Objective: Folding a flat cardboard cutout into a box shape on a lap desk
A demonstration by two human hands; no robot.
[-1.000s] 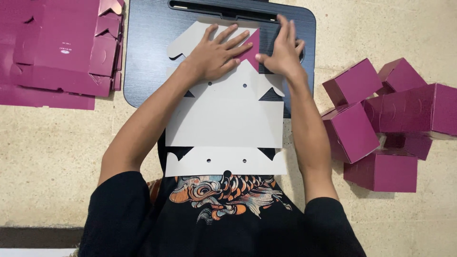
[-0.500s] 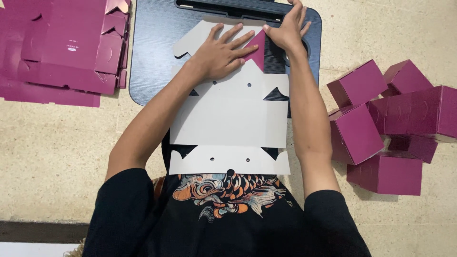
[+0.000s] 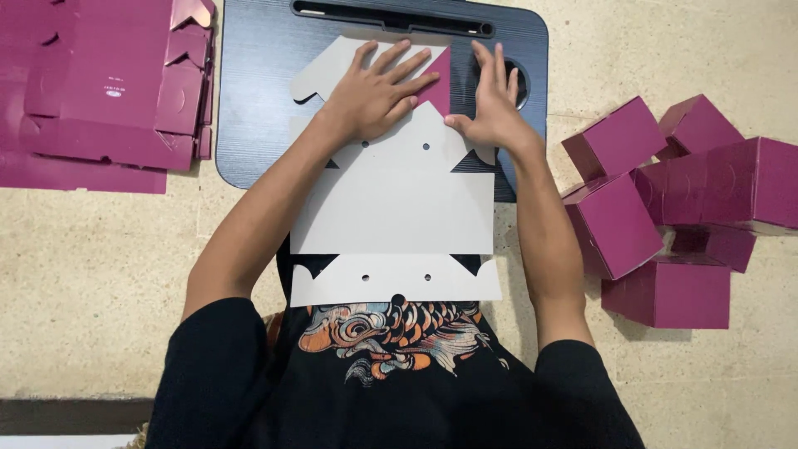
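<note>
We see a flat, die-cut cardboard box blank (image 3: 391, 199), grey-white on the side that faces up, lying across a dark blue lap desk (image 3: 258, 91) and reaching back to the person's chest. Its far part rests on the desk; its near part hangs over the desk's near edge, above the black printed shirt (image 3: 391, 333).

The left hand (image 3: 374, 96) lies flat on the far part of the blank, fingers spread and stretched, palm down. It grips nothing — it only presses, which we judge keeps the sheet from sliding. The right hand (image 3: 490, 104) is also fully open and flat, just to the right of the left one, with its fingers pointing far. Between the two hands a magenta triangular flap (image 3: 438, 83) shows the coloured side of the card, so this corner is turned over; both hands seem placed on each side of it to flatten the crease.

On the far left, a pile of flat magenta box blanks (image 3: 100, 83) lies on the beige floor (image 3: 100, 274), within reach of the left arm. On the right, a heap of assembled magenta cardboard boxes (image 3: 673, 208) sits on the floor, near the right forearm — apart from the flat stock, we think, so that the two kinds do not mix.
</note>
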